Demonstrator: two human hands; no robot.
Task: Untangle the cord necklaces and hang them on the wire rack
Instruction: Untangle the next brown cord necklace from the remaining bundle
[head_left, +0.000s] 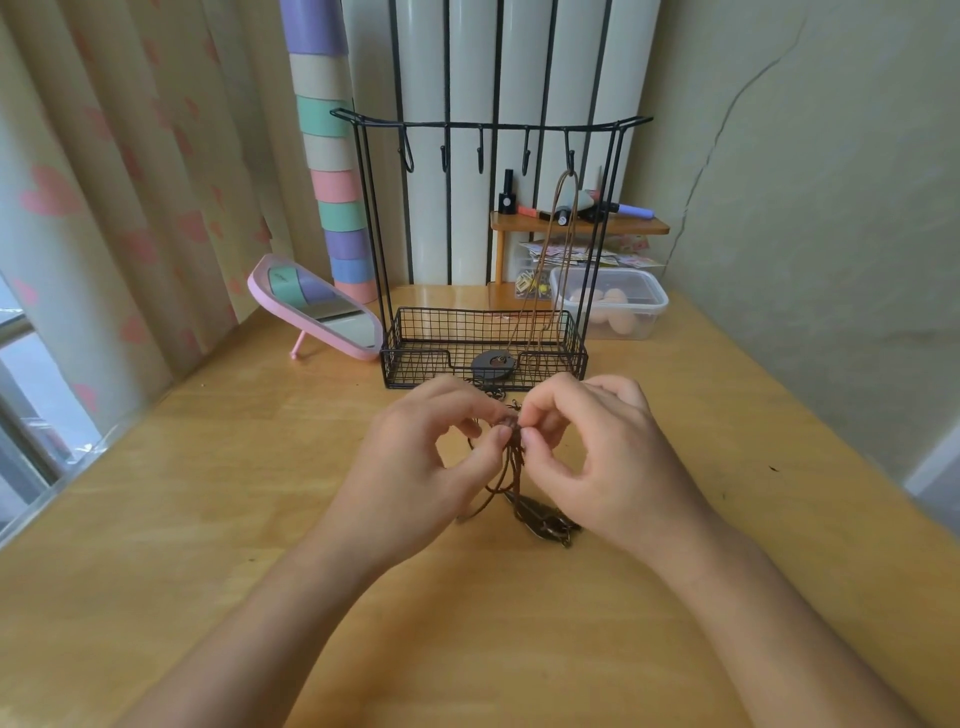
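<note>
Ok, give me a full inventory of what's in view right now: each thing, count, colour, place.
wire rack: one, black, back centre of table
hung necklace: one, tan cord, on rack's right hook, dark round pendant in basket
tangled cords: one bundle, dark brown, pinched between both hands, pendants on table
mirror: one, pink, left of rack
plastic box: one, clear, right of rack
small shelf: one, wooden, behind rack, holding cosmetics
table: one, light wood
left hand: one, pinching cords
right hand: one, pinching cords
</note>
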